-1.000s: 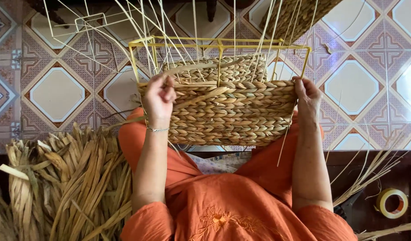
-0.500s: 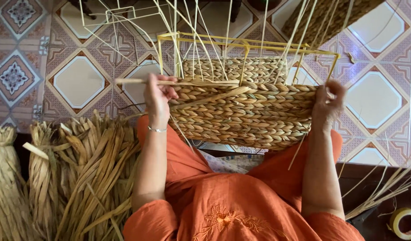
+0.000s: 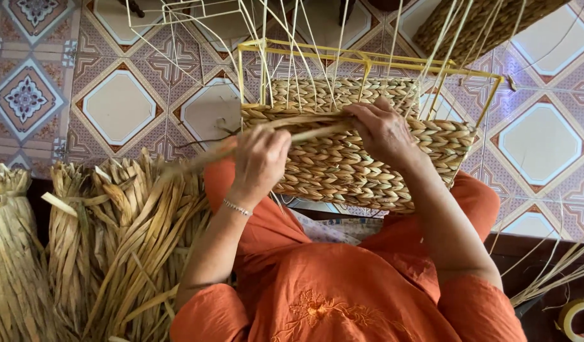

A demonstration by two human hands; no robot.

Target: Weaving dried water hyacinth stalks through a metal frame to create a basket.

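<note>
My left hand (image 3: 261, 158) pinches a flat straw strand (image 3: 285, 136); my right hand's (image 3: 384, 130) fingers (image 3: 361, 114) press it closed against the half-woven basket (image 3: 368, 171).

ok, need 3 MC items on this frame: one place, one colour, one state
1. The bundle of dried strips lies:
A. on the person's left
B. inside the basket
C. on the person's right

2. The wire frame above the woven basket is:
A. blue
B. yellow
C. red

3. The left hand:
A. lies flat on the floor
B. grips a strand
C. holds a tape roll

Answers: A, the bundle sits by the left arm; B, the bars are yellow; B, its fingers close on the strand while the right hand presses the weave.
</note>
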